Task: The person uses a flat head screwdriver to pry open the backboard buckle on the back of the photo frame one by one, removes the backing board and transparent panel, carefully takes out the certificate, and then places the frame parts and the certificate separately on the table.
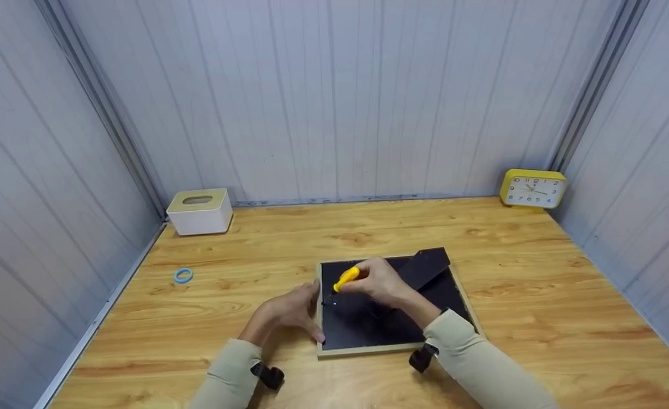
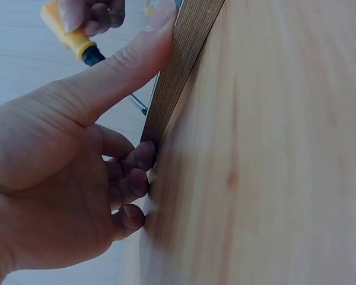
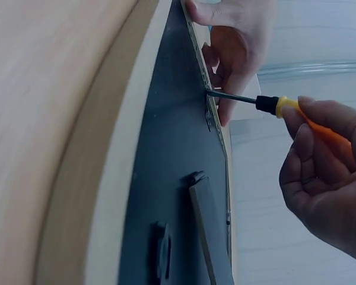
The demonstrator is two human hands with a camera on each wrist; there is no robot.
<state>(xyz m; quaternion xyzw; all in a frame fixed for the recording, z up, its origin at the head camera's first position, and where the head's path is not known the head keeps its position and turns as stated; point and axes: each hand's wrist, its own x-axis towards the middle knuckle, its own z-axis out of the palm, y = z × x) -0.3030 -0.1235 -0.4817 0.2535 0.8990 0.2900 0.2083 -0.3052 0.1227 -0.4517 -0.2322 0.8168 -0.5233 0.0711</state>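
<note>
A picture frame with a pale wooden rim lies face down, its black backing board and slanted easel leg uppermost. My right hand grips the yellow handle of a screwdriver. In the right wrist view the screwdriver's metal tip meets the frame's left inner edge, close to a small metal fitting. My left hand holds that left side, thumb over the rim and curled fingertips against its outer face, as the left wrist view shows. The board's middle is partly hidden under my right hand.
On the wooden table, a blue ring lies left of the frame. A white tissue box with a yellowish top stands at the back left. At the back right is a yellow clock. Panelled walls enclose three sides.
</note>
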